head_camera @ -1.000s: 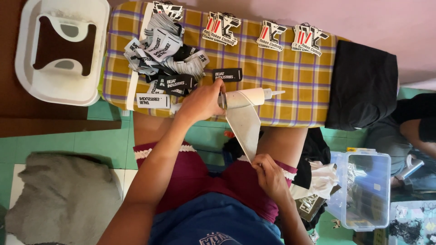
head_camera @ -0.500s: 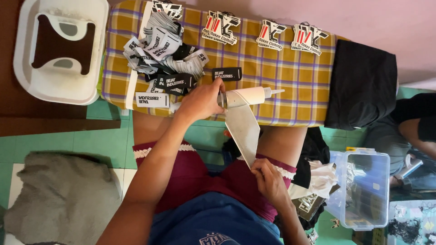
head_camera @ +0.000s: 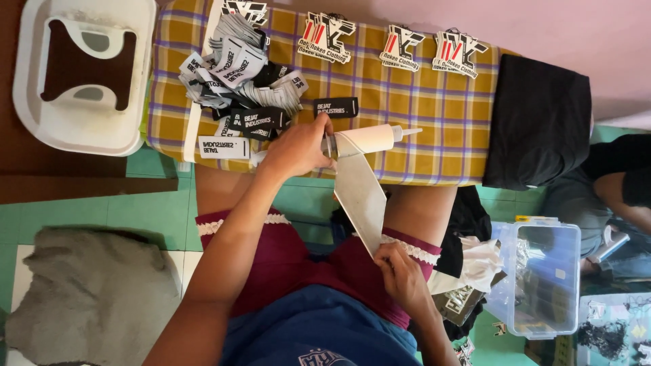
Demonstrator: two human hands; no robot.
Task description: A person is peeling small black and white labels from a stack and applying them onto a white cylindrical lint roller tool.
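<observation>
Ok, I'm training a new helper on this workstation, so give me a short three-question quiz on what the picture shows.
1. True or false: the left hand grips the white nozzle-tipped tube.
2. What does the right hand pinch: A) black folded garment, B) white fabric strip, C) clear plastic box?
3. What cloth covers the board under the tube?

Key: 1 true. 2 B, the white fabric strip. 3 The yellow plaid cloth.

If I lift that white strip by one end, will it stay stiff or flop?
The white strip would probably flop: it already bends between the left hand and right hand. It looks thin, so likely light.
</observation>
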